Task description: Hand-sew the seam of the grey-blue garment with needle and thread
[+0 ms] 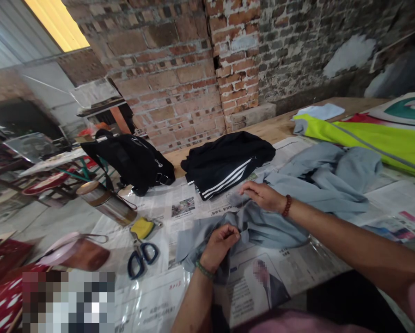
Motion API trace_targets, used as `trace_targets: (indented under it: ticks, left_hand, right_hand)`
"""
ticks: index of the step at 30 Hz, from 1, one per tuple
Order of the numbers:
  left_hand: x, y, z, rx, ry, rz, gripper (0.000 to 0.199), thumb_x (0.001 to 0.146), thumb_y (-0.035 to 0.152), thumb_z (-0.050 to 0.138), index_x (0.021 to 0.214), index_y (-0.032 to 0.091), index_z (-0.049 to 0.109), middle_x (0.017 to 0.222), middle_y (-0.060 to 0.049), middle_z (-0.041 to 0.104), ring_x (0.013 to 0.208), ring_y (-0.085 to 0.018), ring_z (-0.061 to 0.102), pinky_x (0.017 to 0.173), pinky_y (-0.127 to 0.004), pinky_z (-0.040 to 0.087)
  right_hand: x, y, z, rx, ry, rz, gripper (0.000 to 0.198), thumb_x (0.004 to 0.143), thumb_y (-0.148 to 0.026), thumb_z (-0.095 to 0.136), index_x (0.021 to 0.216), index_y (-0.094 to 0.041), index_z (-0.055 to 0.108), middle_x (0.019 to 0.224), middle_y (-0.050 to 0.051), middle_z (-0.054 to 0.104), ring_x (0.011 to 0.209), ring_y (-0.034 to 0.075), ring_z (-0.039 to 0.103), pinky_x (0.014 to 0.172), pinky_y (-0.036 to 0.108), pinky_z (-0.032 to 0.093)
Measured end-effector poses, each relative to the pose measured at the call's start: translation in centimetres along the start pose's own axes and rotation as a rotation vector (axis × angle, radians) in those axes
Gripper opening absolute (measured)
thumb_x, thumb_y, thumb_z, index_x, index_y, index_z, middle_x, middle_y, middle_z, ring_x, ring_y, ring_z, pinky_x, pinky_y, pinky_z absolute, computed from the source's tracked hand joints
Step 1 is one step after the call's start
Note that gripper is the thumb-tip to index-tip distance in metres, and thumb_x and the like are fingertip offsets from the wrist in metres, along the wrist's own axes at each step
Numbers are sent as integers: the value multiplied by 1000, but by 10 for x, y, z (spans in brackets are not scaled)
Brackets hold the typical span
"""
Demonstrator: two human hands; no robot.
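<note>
A grey garment (325, 180) lies crumpled on the newspaper, spreading from between my hands to the right. My left hand (221, 245), with a green bracelet at the wrist, pinches the edge of the garment between thumb and forefinger. Above and to the right of it, my right hand (265, 196) is raised over the cloth, its fingertips pressed together. Whatever those fingertips hold is too small to make out. Dark blue-handled scissors (141, 259) lie left of my left hand, their blades partly under a yellow sponge-like block (141, 228).
Newspapers (152, 296) under clear plastic cover the table. Behind the garment lie folded black clothing with white stripes (228, 162) and a black bag (134, 162). A steel flask (105, 203) and a pink-lidded container (79, 252) stand left. An iron (405, 109) and a yellow vest (370, 143) are right.
</note>
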State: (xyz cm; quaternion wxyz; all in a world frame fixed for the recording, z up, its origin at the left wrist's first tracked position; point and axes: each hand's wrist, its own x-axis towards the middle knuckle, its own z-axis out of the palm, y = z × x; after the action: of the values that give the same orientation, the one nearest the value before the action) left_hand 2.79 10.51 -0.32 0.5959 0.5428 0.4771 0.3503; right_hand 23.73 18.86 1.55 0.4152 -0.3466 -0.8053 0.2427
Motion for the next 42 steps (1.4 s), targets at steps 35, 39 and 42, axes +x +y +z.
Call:
trace_targets:
  ticks: [35, 39, 42]
  left_hand:
    - [-3, 2, 1, -7, 19, 5, 21, 63, 34, 70, 65, 15, 61, 59, 3, 47, 57, -9, 36, 55, -22, 28]
    - [-4, 2, 1, -10, 64, 17, 22, 63, 34, 70, 67, 15, 61, 61, 2, 50, 59, -10, 39, 57, -22, 31]
    - [-3, 0, 1, 0, 55, 30, 21, 66, 34, 68, 68, 15, 60, 62, 2, 51, 60, -10, 41, 58, -22, 32]
  right_hand:
    - [29, -1, -23, 134, 398, 153, 14, 88, -30, 41, 85, -20, 50, 72, 1, 63, 71, 14, 61, 72, 28, 47]
    - [-27, -26, 26, 132, 129, 270, 12, 88, -27, 38, 83, -21, 48, 66, -1, 60, 63, 14, 59, 63, 26, 45]
    - [-58, -29, 57, 72, 73, 269, 14, 88, -25, 35, 85, -21, 48, 70, 1, 59, 62, 14, 56, 60, 26, 43]
